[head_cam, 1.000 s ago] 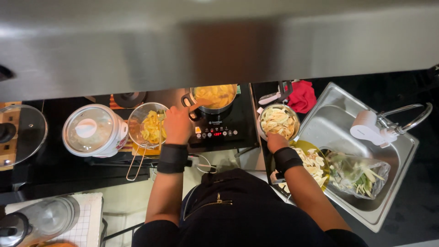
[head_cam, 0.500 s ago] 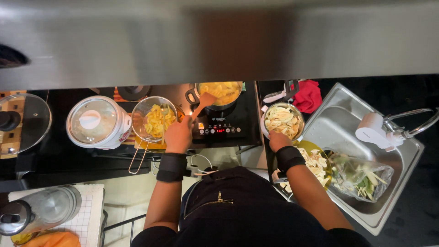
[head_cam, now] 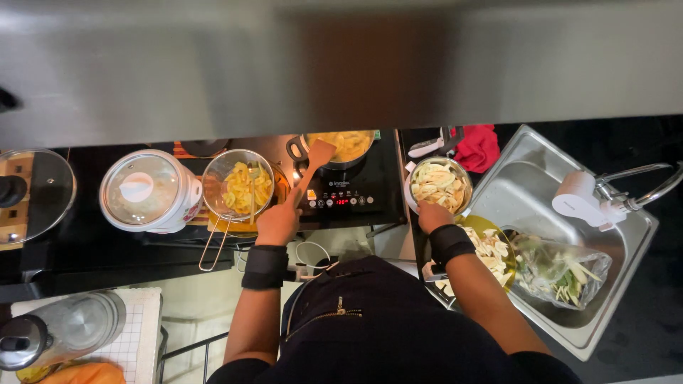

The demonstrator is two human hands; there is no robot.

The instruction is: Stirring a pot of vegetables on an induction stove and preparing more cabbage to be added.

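My left hand [head_cam: 278, 222] grips a wooden spatula [head_cam: 313, 165], its blade raised just left of a pot [head_cam: 346, 147] of yellow food on a black induction cooker [head_cam: 356, 195]. A wire strainer [head_cam: 238, 188] of yellow-green pieces sits directly left of that hand. At the near rim of a metal bowl [head_cam: 440, 184] of pale sliced vegetables, right of the cooker, my right hand [head_cam: 432, 215] holds on. Both wrists wear black bands.
A white rice cooker [head_cam: 149, 191] with a glass lid stands at left, a loose glass lid [head_cam: 35, 195] farther left. A steel sink [head_cam: 569, 235] at right holds a plastic bag of greens [head_cam: 562, 270] and a yellow plate of slices [head_cam: 491, 245]. A red cloth [head_cam: 478, 148] lies behind.
My left hand has pulled back from the pot toward me and lifted the wooden spatula out to the pot's left side. My right hand stays at the metal bowl.
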